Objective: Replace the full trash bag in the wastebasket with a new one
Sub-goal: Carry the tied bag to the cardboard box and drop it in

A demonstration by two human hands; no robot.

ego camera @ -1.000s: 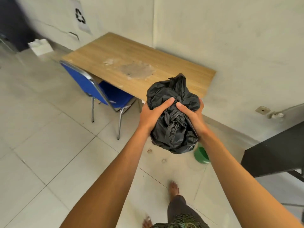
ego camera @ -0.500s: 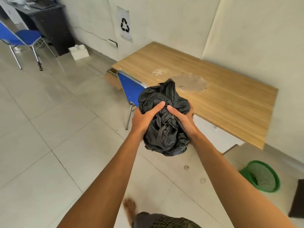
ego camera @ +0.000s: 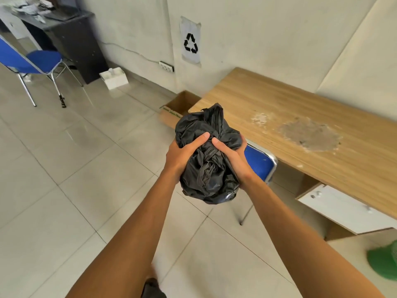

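Note:
A full black trash bag (ego camera: 206, 179), knotted at the top, is held in the air in front of me over the tiled floor. My left hand (ego camera: 182, 153) grips its left side with the thumb laid across the front. On the bag's right side my right hand (ego camera: 231, 153) grips it the same way, its thumb tip close to the left thumb. The green mesh wastebasket (ego camera: 384, 265) stands on the floor at the lower right edge, blurred and partly cut off. Its inside cannot be seen.
A long wooden desk (ego camera: 300, 125) runs along the right wall, with a blue chair (ego camera: 260, 164) tucked at it behind the bag. An open cardboard box (ego camera: 178, 108) sits below a recycling sign (ego camera: 190, 43). Another blue chair (ego camera: 34, 61) and a black desk (ego camera: 71, 37) stand far left.
The view has swung left while I walk: the desk and green wastebasket slid to the right. Both hands keep the same hold on the black bag.

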